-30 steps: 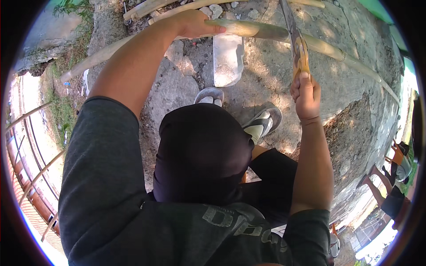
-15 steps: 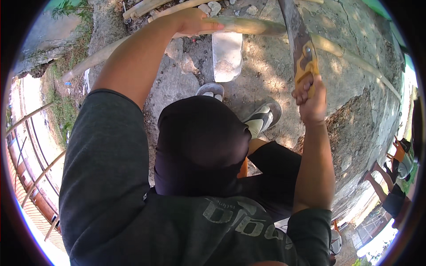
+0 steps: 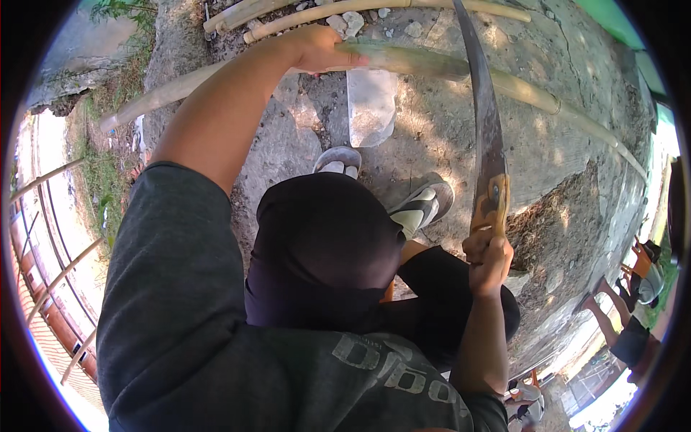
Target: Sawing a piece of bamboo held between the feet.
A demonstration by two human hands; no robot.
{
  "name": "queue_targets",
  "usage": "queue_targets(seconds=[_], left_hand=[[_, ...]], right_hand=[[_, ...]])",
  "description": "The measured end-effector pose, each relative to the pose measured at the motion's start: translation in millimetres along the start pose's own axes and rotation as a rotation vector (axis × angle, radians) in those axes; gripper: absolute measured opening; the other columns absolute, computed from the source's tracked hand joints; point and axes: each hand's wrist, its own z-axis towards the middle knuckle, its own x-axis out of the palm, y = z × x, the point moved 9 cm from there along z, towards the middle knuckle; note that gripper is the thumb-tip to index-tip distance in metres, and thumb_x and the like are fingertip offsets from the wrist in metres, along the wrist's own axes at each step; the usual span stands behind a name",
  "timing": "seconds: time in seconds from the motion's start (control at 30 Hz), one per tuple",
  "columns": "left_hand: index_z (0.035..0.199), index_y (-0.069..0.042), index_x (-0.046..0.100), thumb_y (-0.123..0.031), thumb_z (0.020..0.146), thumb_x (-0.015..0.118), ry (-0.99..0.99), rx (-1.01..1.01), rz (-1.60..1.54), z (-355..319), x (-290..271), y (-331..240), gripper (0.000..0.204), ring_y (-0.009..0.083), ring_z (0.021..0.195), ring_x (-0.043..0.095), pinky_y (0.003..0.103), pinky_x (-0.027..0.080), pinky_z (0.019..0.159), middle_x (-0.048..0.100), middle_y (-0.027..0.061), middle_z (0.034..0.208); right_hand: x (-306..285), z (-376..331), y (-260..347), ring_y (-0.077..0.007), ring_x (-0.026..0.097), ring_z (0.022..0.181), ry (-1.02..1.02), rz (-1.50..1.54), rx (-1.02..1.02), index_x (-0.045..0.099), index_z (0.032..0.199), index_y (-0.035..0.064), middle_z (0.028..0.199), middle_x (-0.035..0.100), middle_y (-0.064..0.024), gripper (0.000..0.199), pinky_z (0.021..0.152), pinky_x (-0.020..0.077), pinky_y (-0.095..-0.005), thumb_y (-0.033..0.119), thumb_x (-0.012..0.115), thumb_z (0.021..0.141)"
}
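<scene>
A long bamboo pole point(image 3: 425, 63) lies crosswise in front of me, bending across the fisheye picture. My left hand point(image 3: 322, 50) is closed over the pole left of its middle, thumb along the top side. In my right hand point(image 3: 491, 261) is the yellow handle of a handsaw point(image 3: 488, 137), fingers wrapped round it. The dark, stained blade crosses the pole to the right of my left hand and reaches past it to the top edge. Whether its teeth are in a cut cannot be made out.
Beneath the pole stands a pale block point(image 3: 371, 108). More bamboo poles point(image 3: 389, 10) and loose stones point(image 3: 348, 24) lie beyond. My sandalled feet point(image 3: 426, 204) rest on cracked concrete. Other people point(image 3: 633, 327) are at the far right. Grass point(image 3: 97, 176) and a bamboo railing point(image 3: 65, 277) are on the left.
My right hand has drawn the saw back toward my body, so the handle sits lower and the blade stands more upright. My left hand stays on the pole.
</scene>
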Motion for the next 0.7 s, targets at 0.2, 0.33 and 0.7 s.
queue_targets(seconds=[0.2,0.33,0.7], left_hand=[[0.098,0.001,0.069,-0.079,0.080,0.056,0.050,0.058,-0.008,17,6,-27,0.083,0.0187,0.074,0.067,0.033,0.054,0.069,0.068,0.0104,0.079],[0.102,0.003,0.071,-0.081,0.076,0.058,-0.050,0.077,0.064,3,4,1,0.089,0.0215,0.069,0.068,0.034,0.055,0.068,0.067,0.0130,0.076],[0.093,0.003,0.070,-0.079,0.075,0.062,0.020,-0.014,-0.071,-1,4,-2,0.085,0.0203,0.065,0.067,0.032,0.054,0.064,0.066,0.0114,0.073]], right_hand=[[12,140,17,-0.0122,0.030,0.048,-0.104,0.312,0.207,0.043,0.077,0.0109,0.056,0.034,0.0010,0.042,0.058,0.0360,-0.0293,0.044,0.039,0.102],[5,16,-11,-0.0087,0.030,0.044,-0.244,0.350,0.334,0.047,0.080,0.0116,0.055,0.033,0.0028,0.039,0.041,0.0295,-0.0250,0.044,0.041,0.101],[8,28,-17,-0.0113,0.033,0.049,-0.093,0.570,0.282,0.046,0.077,0.0110,0.055,0.033,0.0022,0.043,0.053,0.0324,-0.0285,0.045,0.038,0.102]])
